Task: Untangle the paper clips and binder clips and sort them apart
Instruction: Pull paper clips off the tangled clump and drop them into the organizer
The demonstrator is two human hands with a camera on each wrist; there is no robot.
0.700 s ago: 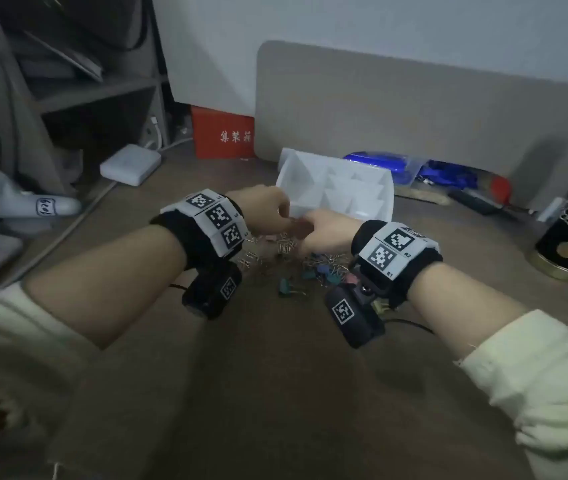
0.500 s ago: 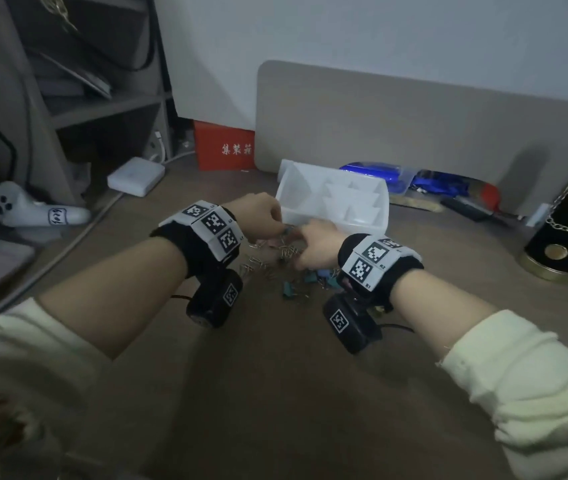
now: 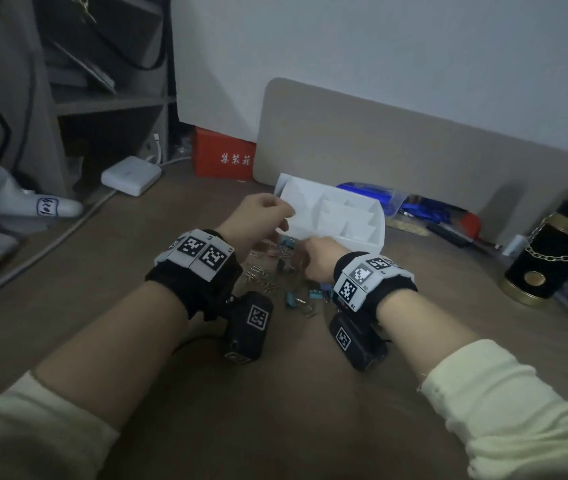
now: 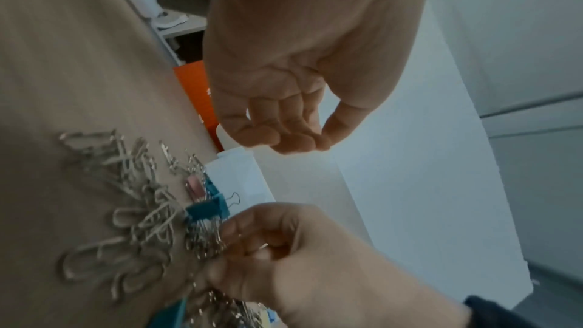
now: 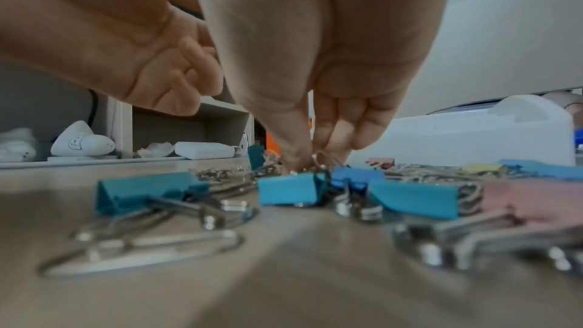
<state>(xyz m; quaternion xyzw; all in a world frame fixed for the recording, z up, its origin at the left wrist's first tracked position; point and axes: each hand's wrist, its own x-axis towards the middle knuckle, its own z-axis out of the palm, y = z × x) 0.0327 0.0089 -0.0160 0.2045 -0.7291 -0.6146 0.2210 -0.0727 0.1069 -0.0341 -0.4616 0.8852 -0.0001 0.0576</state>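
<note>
A mixed pile lies on the brown desk: silver paper clips [image 3: 261, 275] [image 4: 126, 183] on the left, coloured binder clips [image 3: 291, 299] [image 5: 290, 191] on the right, some hooked together. My right hand [image 3: 305, 258] [image 5: 310, 158] [image 4: 233, 236] reaches down into the pile, thumb and forefinger pinching a knot of paper clips beside a teal binder clip [image 4: 208, 208]. My left hand [image 3: 265, 216] [image 4: 299, 139] [image 5: 176, 76] hovers above the pile at the near left corner of the white divided organizer [image 3: 362, 237] [image 4: 240, 178]. Its fingers are loosely curled and nothing shows in it.
Behind the organizer lie blue plastic bags [image 3: 414, 202] against a beige panel [image 3: 379, 140]. A red box [image 3: 223, 157], a white adapter [image 3: 130, 174] and a white figurine [image 3: 15, 199] sit at the back left. A black cylinder with a gold chain [image 3: 552, 258] stands right.
My left hand has lifted off the pile and moved up toward the organizer's corner. My right hand has stayed down at the clips.
</note>
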